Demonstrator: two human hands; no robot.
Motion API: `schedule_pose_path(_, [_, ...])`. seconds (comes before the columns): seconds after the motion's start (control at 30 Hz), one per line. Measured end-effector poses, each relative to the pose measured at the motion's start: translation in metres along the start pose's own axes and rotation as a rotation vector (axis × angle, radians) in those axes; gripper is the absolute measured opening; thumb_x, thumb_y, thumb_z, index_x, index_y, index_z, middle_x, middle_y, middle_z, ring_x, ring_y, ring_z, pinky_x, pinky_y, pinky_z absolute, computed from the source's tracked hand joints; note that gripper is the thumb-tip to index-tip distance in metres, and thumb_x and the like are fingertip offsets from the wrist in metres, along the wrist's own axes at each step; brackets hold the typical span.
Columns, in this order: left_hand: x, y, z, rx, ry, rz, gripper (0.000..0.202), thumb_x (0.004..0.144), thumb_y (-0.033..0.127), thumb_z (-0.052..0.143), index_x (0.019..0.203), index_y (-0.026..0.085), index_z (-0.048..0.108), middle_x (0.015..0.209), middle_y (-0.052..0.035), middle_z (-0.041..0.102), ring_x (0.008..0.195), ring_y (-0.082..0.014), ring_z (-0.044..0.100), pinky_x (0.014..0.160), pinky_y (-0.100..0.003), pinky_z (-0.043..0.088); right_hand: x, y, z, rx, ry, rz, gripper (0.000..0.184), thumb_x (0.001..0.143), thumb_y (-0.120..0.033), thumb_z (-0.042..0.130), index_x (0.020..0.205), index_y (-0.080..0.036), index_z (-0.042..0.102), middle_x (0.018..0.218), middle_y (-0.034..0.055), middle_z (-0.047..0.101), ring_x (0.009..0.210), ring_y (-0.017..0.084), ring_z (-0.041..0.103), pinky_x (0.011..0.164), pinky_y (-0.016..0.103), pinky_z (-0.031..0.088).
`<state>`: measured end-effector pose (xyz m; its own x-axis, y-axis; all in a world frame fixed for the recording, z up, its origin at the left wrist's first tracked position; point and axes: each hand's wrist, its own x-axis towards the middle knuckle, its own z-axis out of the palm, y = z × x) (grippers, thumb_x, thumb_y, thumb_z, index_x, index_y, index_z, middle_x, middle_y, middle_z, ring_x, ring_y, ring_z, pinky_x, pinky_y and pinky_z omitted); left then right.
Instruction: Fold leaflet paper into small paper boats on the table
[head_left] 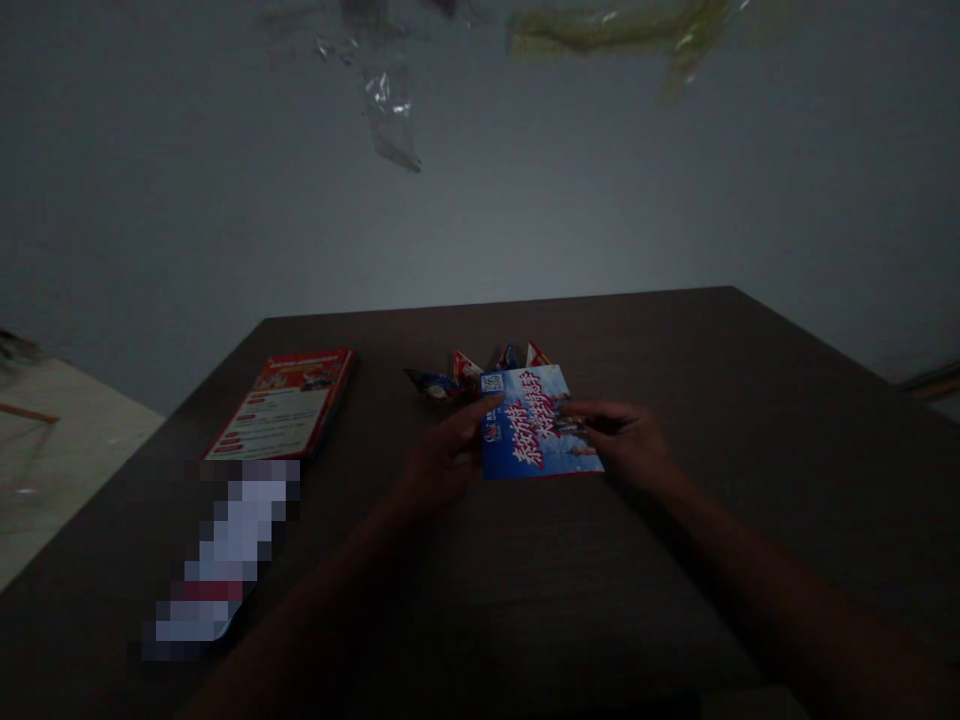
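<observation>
Dim wall (pixel 480 230) behind a dark table (pixel 697 360), where a blue leaflet was held

Shadow covered most of the room, and the table stood with its far edge by the wall. High on the wall hung strips of yellow tape (pixel 600 35) and crumpled clear plastic (pixel 391 110). At the far left, a pale floor (pixel 56 450) showed with an orange-brown stick (pixel 28 412) on it.

Near the middle of the table, two bare hands held the blue leaflet between them. Its front faced the viewer, with a square code at the top left and large white-and-red lettering running sideways. The left hand (pixel 448 450) was closed on the left edge, a fingertip beside the code. The right hand (pixel 634 440) pinched the right edge, index finger and thumb over the printed side. Whether the leaflet touched the tabletop could not be told.

Just beyond it lay pointed pieces of folded paper (pixel 466 368), in red, white and dark blue, partly hidden by the leaflet. To the left lay a stack of red-and-white leaflets (pixel 289 400). Nearer the viewer was a long pale item (pixel 236 540), blurred into squares and impossible to identify.
</observation>
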<state>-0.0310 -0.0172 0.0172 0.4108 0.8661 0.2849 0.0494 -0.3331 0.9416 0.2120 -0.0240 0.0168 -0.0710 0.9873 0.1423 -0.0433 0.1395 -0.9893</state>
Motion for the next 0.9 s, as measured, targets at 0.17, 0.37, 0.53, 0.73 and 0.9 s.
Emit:
schedule_pose_path(0.17, [-0.001,-0.001,0.005,0.239,-0.101,0.059,0.047,0.073,0.019,0.066,0.119,0.019,0.060,0.123,-0.0105,0.060,0.109,-0.0275,0.059,0.091,-0.041,0.049,-0.002,0.004,0.000,0.057,-0.114,0.062,0.021,0.064,-0.023,0.075,0.085,-0.024,0.074,0.094,0.0047,0.072,0.074,0.018,0.069,0.055,0.028,0.060])
schedule_pose_path(0.37, [0.000,0.004,0.015,0.158,-0.154,0.028,0.041,0.073,0.028,0.068,0.113,0.017,0.065,0.111,-0.0111,0.066,0.092,-0.0259,0.067,0.081,-0.036,0.055,-0.004,0.004,0.003,0.008,-0.242,0.047,0.035,0.059,-0.007,0.069,0.090,-0.024,0.074,0.099,0.0040,0.071,0.087,0.019,0.066,0.059,0.025,0.058])
schedule_pose_path(0.53, [0.000,0.007,0.019,0.127,-0.180,0.050,0.041,0.073,0.025,0.067,0.113,0.017,0.064,0.114,-0.0106,0.065,0.095,-0.0261,0.066,0.083,-0.037,0.054,-0.005,0.002,0.008,0.071,-0.301,0.155,0.049,0.053,0.001,0.062,0.092,-0.026,0.073,0.106,0.0031,0.068,0.086,0.019,0.067,0.053,0.021,0.056])
schedule_pose_path(0.73, [-0.002,0.005,0.015,0.204,-0.192,0.062,0.051,0.067,0.029,0.072,0.117,0.020,0.062,0.109,-0.0073,0.068,0.092,-0.0247,0.067,0.080,-0.034,0.054,-0.004,0.001,0.008,0.025,-0.306,0.005,0.040,0.061,-0.003,0.065,0.091,-0.028,0.074,0.098,0.0012,0.072,0.086,0.016,0.067,0.066,0.024,0.056])
schedule_pose_path(0.9, [0.000,0.004,0.015,0.268,-0.170,0.099,0.040,0.076,0.027,0.064,0.115,0.018,0.063,0.105,-0.0089,0.069,0.091,-0.0212,0.067,0.078,-0.028,0.053,-0.001,-0.002,0.008,-0.049,-0.312,-0.110,0.025,0.065,-0.017,0.074,0.089,-0.024,0.074,0.090,0.0038,0.074,0.080,0.017,0.067,0.074,0.028,0.053])
